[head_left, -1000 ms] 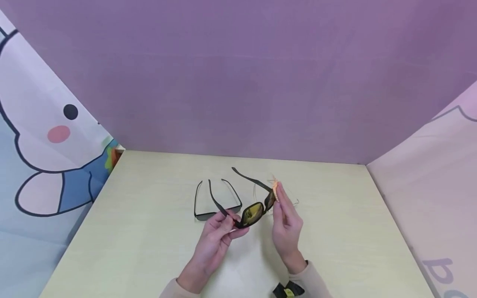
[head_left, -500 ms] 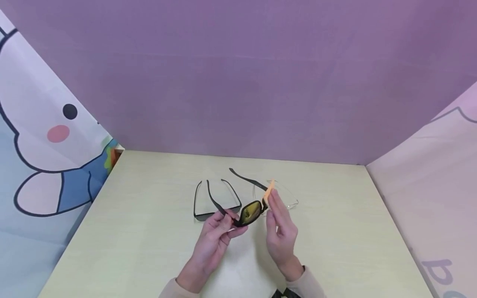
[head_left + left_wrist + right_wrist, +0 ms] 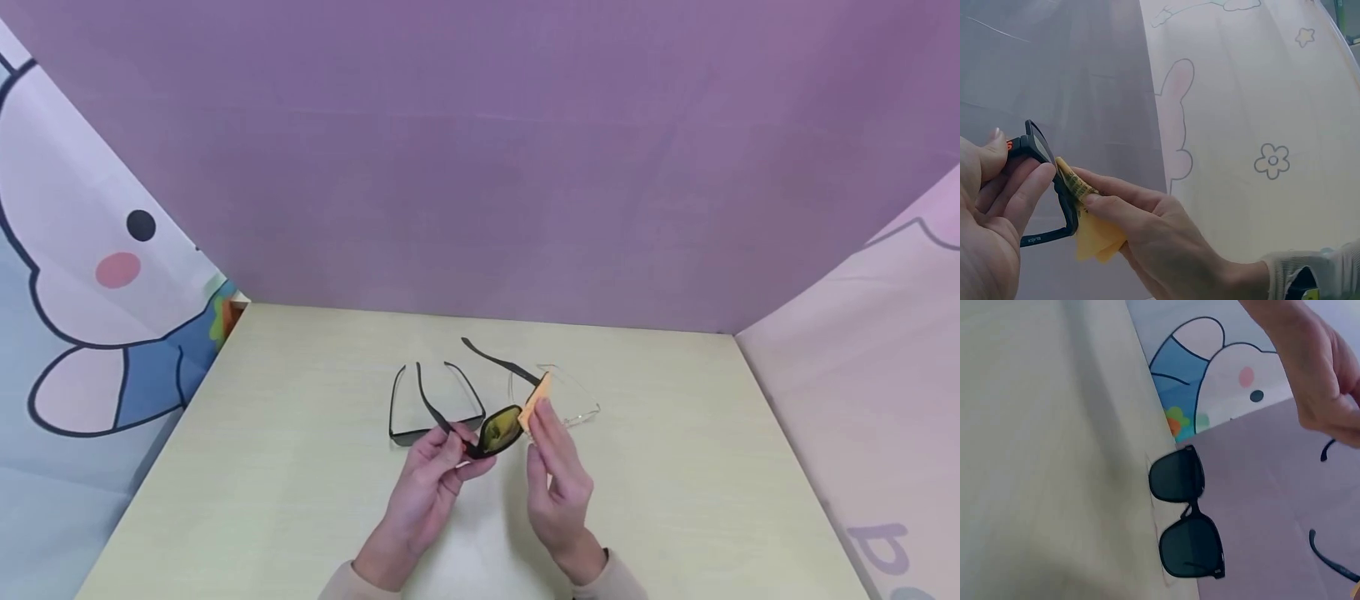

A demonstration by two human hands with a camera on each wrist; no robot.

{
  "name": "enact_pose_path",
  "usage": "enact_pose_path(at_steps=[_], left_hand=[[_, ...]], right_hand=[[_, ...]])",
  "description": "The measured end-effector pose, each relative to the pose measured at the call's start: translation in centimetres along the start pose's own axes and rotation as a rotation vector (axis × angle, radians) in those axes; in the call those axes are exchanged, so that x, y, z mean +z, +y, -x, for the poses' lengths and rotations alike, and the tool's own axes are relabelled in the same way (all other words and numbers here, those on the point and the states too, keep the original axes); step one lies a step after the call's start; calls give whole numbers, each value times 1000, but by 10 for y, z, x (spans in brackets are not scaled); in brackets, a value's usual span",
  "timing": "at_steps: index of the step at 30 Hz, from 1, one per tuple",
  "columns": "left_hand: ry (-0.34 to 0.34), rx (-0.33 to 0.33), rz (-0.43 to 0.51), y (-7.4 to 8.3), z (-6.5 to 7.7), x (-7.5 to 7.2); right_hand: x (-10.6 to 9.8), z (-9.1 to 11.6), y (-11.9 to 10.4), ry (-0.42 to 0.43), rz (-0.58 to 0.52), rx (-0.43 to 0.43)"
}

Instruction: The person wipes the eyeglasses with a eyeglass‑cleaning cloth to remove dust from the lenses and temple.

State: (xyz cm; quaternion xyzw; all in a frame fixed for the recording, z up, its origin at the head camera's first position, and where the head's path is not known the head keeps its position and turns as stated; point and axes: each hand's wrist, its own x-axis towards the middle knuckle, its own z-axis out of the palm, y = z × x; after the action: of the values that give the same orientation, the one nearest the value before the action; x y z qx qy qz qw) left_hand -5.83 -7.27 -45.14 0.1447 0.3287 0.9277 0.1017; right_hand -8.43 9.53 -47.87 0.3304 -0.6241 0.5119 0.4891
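Black-framed sunglasses (image 3: 501,430) with yellowish lenses are held up over the table, temples unfolded and pointing away. My left hand (image 3: 423,492) pinches them at the left hinge corner. In my right hand (image 3: 558,496) is an orange-yellow cloth (image 3: 536,402), gripped between thumb and fingers and laid against the right lens, which it mostly hides. From the left wrist view, printed marks show on the cloth (image 3: 1099,231), whose loose end hangs below the thumb. Behind the left hand, a second pair of dark sunglasses (image 3: 1191,547) lies on the table, temples unfolded.
Thin wire-framed glasses (image 3: 583,417) lie on the pale table (image 3: 697,467) beyond the right hand, partly covered by it. A purple backdrop (image 3: 480,208) rises at the table's far edge. Printed cloth panels (image 3: 75,333) stand at both sides.
My right hand has slid left and toward me, carrying the cloth across the right lens to near the bridge. The left hand and its sunglasses have barely shifted.
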Motion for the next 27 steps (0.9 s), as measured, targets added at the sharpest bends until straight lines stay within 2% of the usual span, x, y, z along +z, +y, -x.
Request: enact_pose_path(at_steps=[3,8,10,12,18,21,23,27], left_hand=[[-3,-10,9,0,0,0],[-8,-26,19,-1,1,1],[-10,-31,21,-1,1,2],[-12,-31,20,0,2,2],[-10,-11,8,0,1,2],[-11,-12,11,0,1,1],[-17,-19,14,0,2,1],[-39,-32,12,-1,3,2]], right_hand=[[-2,-3,6,2,11,24],[-10,-3,20,7,53,187],[-10,-2,20,20,56,221],[-9,0,17,27,60,206],[1,2,3,3,-24,19],[1,-1,4,3,-32,5],[-2,-3,9,10,-11,53],[-9,-3,16,26,33,214]])
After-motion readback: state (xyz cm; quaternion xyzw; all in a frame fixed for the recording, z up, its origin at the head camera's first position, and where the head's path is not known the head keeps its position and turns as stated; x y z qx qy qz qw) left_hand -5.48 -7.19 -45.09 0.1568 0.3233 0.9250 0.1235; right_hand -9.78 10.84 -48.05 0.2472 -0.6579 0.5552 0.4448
